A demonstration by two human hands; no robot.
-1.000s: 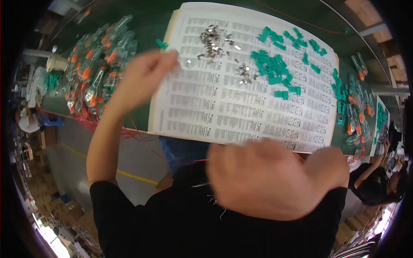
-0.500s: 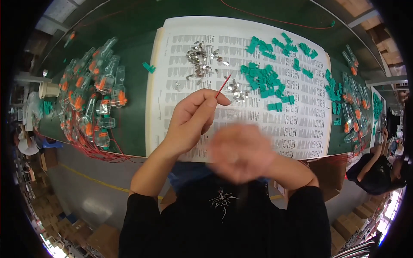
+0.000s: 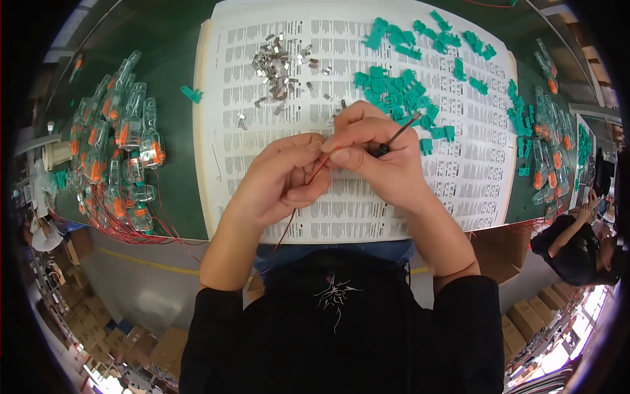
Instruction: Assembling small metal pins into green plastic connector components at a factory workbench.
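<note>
1. L hand (image 3: pixel 279 177): grip pinching red wire (image 3: pixel 319 169) over near-mid part of printed sheet (image 3: pixel 220 141); wire tail runs twd near edge.
2. R hand (image 3: pixel 387 157): grip closed on thin dark tool (image 3: pixel 401 130); fingertips meet L's at wire.
3. Sheet, far L: metal bits (image 3: pixel 279 75); far R: green pcs (image 3: pixel 400 92).
4. Table (image 3: pixel 180 125), L: clear/orange units (image 3: pixel 105 144).

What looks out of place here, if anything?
One green plastic piece lies alone by the left edge of the printed sheet, apart from the main green pile on the sheet's right half, so it looks stray.
</note>
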